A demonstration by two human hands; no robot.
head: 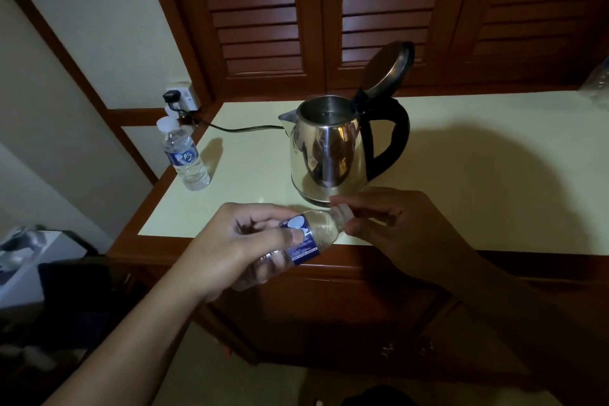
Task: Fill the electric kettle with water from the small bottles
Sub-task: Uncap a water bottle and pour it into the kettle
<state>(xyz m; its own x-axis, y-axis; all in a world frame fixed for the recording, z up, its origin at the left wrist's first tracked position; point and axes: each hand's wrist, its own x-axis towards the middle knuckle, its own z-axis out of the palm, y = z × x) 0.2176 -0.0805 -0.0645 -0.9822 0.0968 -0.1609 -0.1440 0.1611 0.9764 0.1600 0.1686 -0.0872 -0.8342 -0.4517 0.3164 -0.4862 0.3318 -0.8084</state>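
A steel electric kettle (329, 148) with a black handle stands on the pale countertop (461, 175), its lid tipped open. In front of it my left hand (244, 247) grips a small clear water bottle (306, 241) with a blue label, held tilted with its neck toward the right. My right hand (389, 224) pinches the bottle's white cap (342, 209) between thumb and fingers. A second small bottle (186, 155), capped and full, stands upright at the counter's left edge.
The kettle's black cord (237, 128) runs left to a wall socket (181, 99). Louvred wooden doors (329, 10) rise behind the counter. A plastic bag (598, 82) lies at the far right. A white box (19, 260) and dark items sit low at the left.
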